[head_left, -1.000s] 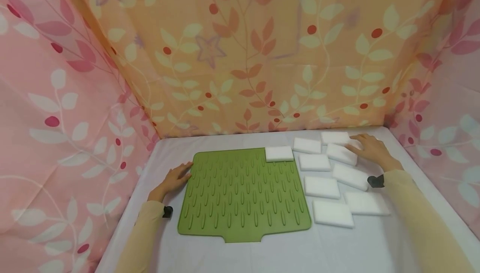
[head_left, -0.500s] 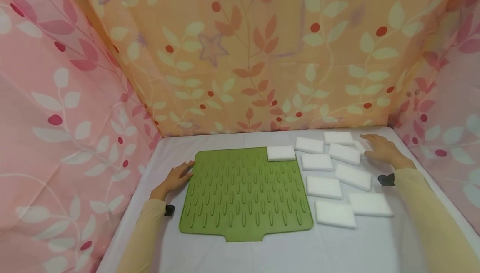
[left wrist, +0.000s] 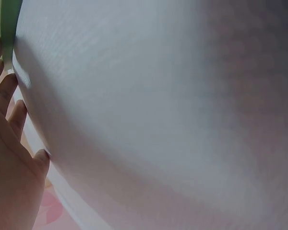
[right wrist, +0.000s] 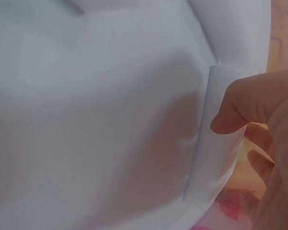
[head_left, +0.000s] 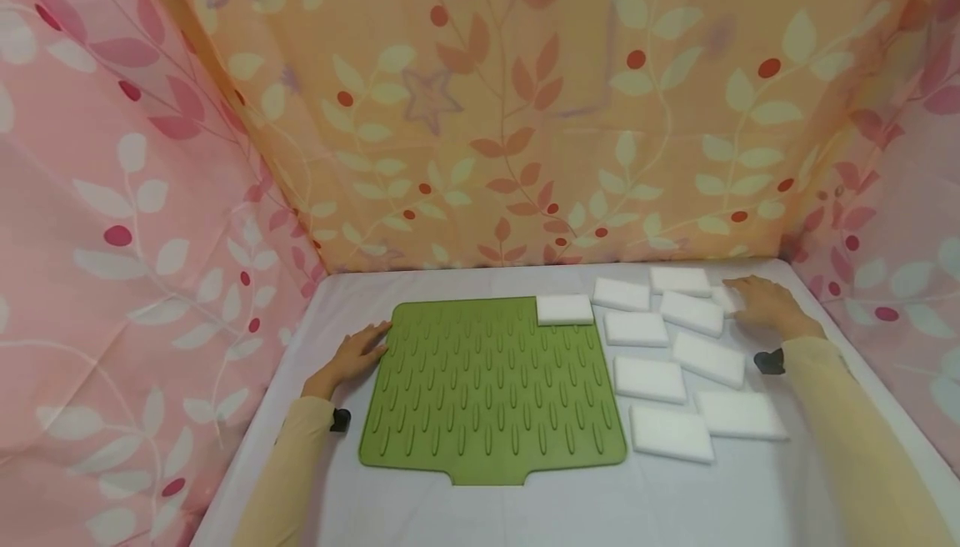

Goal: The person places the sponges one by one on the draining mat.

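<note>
Ten white pads: one on the far right corner of the one green mat, nine right of it on the worktop. Left hand spread, touching the mat's left edge; right hand at a partly hidden pad, cannot tell whether pinching.

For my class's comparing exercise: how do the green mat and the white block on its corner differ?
The green mat is far larger than the white block. The mat has raised ridges; the block's top looks plain. The mat lies on the white cloth; the block rests on the mat. Both lie flat.
</note>
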The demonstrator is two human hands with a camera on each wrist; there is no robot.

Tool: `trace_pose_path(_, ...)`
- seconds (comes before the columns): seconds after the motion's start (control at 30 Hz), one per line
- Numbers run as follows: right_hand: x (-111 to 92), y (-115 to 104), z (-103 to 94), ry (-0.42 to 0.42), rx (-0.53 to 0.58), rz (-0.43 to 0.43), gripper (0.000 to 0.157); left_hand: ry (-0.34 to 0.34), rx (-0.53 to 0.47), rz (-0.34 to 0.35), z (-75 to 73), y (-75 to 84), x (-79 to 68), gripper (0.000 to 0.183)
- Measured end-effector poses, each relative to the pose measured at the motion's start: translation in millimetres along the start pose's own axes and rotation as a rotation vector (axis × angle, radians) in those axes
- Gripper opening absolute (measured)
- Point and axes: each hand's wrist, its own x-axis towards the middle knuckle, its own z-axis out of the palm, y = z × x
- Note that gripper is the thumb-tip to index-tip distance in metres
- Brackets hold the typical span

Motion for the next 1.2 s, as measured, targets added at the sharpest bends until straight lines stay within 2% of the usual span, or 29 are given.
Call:
trace_pose_path(0.2,-4,7,-3.6,0.024,-0.031,-0.002,0.064,-0.002,0.009,-0.005,1.2,-1.6,0.4,0.051)
trace_pose_path(0.43,-18,13,-16.8,0.083,-0.013,-0.026,0.071,-0.013,0.021,0.002,-0.9,0.3,0.7,0.052)
trace_pose_path(0.57,-22,17,-20.3,0.07,0.028,0.008,0.077,-0.016,0.011,-0.004,-0.9,-0.4,0.0,0.052)
trace_pose_path(0.67,-25,18,-22.6,0.053,0.06,0.03,0.076,-0.014,0.008,-0.005,-0.1,-1.3,-0.2,0.052)
trace_pose_path(1.0,-32,3,-36.6,0.074,0.099,0.014,0.074,-0.013,0.028,0.014,0.6,-0.9,-0.7,0.052)
trace_pose_path(1.2,-35,-5,-40.0,0.082,0.13,0.017,0.073,-0.03,0.01,-0.005,0.2,-1.0,-0.7,0.052)
